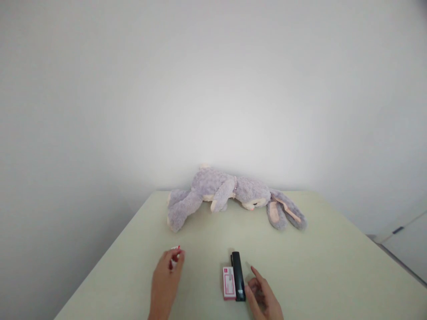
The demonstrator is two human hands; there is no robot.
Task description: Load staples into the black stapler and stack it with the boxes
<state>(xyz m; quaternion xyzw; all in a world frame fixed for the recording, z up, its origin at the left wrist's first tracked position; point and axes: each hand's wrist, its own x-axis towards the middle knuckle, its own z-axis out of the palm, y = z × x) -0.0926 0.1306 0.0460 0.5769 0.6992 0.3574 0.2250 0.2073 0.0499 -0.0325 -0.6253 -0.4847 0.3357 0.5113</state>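
My left hand (pixel 167 275) is closed around a small white-and-red box (pixel 178 248), mostly hidden by the fingers, over the left part of the table. Right of centre lies a black stapler (pixel 237 275), its long side running away from me. Against its left side sits a white box with pink edges (pixel 229 283), which looks like a staple box. Just right of the stapler is my right hand (pixel 262 295), fingers apart and curved, holding nothing. Its thumb is beside the stapler's near end; whether they touch, I cannot tell.
A grey plush rabbit (pixel 216 186) lies on its side along the table's back edge, its long ears to the right. Behind the pale green table (pixel 200 306) rises a plain white wall (pixel 213 89).
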